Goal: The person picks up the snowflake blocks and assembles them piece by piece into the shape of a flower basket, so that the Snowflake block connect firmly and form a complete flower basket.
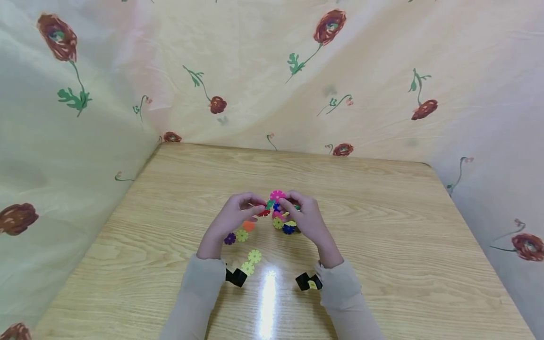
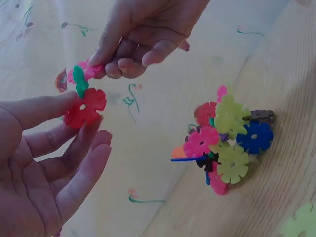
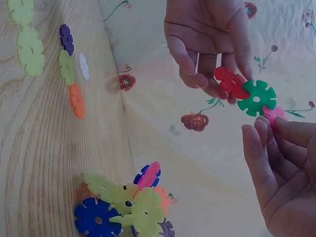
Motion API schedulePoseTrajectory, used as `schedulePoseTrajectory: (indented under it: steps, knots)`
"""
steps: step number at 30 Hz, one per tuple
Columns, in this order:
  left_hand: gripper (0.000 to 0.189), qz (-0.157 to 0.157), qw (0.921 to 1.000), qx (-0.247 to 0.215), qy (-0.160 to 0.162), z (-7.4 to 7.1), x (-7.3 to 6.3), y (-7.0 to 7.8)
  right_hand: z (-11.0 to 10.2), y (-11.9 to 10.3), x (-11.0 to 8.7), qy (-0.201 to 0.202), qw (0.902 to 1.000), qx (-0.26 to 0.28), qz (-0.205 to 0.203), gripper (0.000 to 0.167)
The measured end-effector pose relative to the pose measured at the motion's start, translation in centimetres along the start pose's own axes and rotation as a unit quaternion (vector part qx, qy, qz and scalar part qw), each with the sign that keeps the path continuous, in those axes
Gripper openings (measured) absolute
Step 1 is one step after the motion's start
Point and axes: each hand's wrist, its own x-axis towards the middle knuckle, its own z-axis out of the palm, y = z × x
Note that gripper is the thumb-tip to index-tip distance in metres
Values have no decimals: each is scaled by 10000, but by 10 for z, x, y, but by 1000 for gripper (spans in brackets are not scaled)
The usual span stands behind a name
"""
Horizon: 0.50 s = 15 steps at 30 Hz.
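My left hand point(image 1: 242, 208) pinches a red notched plastic disc point(image 2: 86, 109) between thumb and fingers. A green notched disc point(image 3: 257, 98) is slotted to the red one and links it with a pink disc point(image 2: 86, 72). The pink disc's edge is pinched by my right hand point(image 1: 304, 212), so the short chain spans both hands above the table. Below and beside the right hand sits a cluster of interlocked discs point(image 2: 232, 160) in yellow, blue, pink and other colours; the right hand partly hides it in the head view.
Loose discs lie left of the cluster: an orange disc point(image 1: 248, 226), a purple disc point(image 1: 229, 238) and several yellow discs point(image 1: 254, 256). A white disc point(image 3: 83, 66) shows in the right wrist view. The wooden table point(image 1: 382, 245) meets a flowered cloth point(image 1: 255, 71) at its back and sides.
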Motion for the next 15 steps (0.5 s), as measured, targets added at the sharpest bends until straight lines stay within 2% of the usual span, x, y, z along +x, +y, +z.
schedulePoseTrajectory:
  steps: [7, 15]
  knots:
    - [18, 209, 9995, 126, 218, -1, -3, -8, 2, 3, 0, -5, 10000, -7, -35, 22]
    - [17, 174, 9962, 7, 850, -5, -5, -15, 5, 5, -2, -11, 10000, -61, -12, 23]
